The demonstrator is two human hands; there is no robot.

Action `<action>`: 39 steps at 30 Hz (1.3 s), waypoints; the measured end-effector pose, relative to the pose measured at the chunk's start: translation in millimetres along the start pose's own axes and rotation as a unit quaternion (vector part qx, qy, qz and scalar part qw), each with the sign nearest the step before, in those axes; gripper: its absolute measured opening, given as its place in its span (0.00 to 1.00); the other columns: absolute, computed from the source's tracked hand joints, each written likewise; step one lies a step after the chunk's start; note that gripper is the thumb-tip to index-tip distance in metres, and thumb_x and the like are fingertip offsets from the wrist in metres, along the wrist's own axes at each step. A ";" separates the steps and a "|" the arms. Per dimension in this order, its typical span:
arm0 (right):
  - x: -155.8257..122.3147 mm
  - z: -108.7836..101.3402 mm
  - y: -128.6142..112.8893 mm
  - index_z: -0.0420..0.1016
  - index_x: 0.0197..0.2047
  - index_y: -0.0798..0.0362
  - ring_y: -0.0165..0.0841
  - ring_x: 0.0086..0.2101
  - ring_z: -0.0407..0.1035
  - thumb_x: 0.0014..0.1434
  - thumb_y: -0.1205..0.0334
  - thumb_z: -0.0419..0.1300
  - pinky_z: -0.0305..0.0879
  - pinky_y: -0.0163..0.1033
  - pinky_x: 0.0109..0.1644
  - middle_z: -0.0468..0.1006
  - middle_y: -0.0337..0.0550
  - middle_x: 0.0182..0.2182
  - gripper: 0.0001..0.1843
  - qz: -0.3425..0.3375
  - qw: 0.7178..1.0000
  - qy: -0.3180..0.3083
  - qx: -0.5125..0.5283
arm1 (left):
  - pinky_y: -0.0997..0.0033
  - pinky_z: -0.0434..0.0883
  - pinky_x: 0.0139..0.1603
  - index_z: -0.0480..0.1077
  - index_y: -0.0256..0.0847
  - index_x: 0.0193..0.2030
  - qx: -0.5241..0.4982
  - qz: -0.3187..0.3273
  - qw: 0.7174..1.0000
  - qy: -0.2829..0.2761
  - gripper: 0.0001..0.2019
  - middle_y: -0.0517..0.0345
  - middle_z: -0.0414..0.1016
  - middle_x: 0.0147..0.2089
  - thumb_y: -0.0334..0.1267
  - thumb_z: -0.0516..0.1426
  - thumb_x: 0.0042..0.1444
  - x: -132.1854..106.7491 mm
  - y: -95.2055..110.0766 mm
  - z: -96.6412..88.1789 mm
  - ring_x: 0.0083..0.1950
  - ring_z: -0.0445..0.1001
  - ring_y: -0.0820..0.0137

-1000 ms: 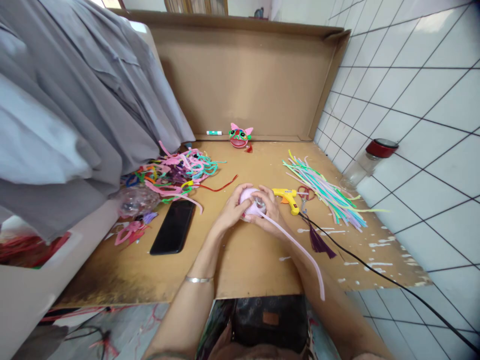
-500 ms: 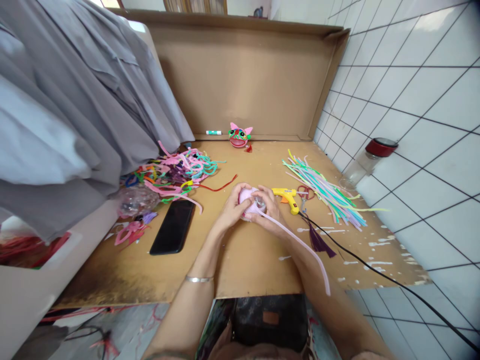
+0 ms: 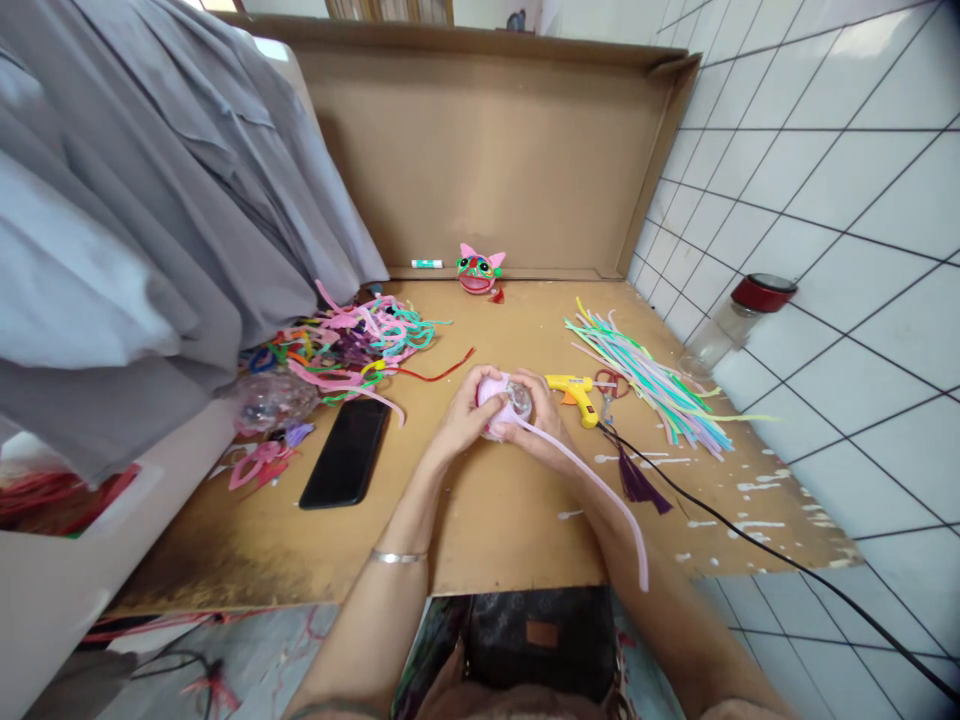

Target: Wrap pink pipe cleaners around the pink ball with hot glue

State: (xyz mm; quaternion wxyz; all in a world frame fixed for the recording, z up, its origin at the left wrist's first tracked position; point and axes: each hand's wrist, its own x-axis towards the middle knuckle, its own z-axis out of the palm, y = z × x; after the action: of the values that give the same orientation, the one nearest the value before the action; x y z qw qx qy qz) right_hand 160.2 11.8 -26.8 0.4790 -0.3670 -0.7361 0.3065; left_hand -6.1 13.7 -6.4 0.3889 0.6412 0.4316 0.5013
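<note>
Between my two hands is a small round piece (image 3: 519, 398), see-through on its right side and covered with rows of pale pink pipe cleaner on the left. My left hand (image 3: 469, 412) is closed around its left side, the thumb pressed on top. My right hand (image 3: 541, 420) curls around the right side. From the ball a loose pale pink pipe cleaner (image 3: 589, 472) trails down over my right forearm. Just right of my right hand lies a yellow hot glue gun (image 3: 576, 392), with red-handled scissors (image 3: 611, 385) partly behind its nozzle.
Pipe cleaners lie bundled (image 3: 656, 375) at right and tangled (image 3: 375, 330) at left. A phone (image 3: 345, 455) rests left. At the back are a finished animal head (image 3: 478, 272) and a glue stick (image 3: 427, 264). A jar (image 3: 724, 335), purple tassel (image 3: 637, 480) and black cord (image 3: 735, 518) are right.
The fingers of my right hand have shifted back, showing more of the ball's clear side. The loose end of the pipe cleaner has swung slightly left. Everything else stays put.
</note>
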 end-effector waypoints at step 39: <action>6.5 -10.2 -2.1 0.72 0.26 0.50 0.43 0.56 0.63 0.49 0.52 0.66 0.57 0.50 0.61 0.69 0.46 0.51 0.12 0.082 0.987 0.001 0.140 | 0.53 0.61 0.66 0.75 0.40 0.34 0.016 0.008 1.000 0.011 0.09 0.47 0.70 0.54 0.40 0.57 0.48 4.6 4.1 -5.7 0.65 0.65 0.55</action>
State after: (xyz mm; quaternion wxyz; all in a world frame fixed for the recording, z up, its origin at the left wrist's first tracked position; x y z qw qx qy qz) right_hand 167.5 17.0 -18.3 0.4994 -0.3559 -0.6531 0.4443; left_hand -10.4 17.0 -0.1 0.3701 0.6453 0.4388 0.5041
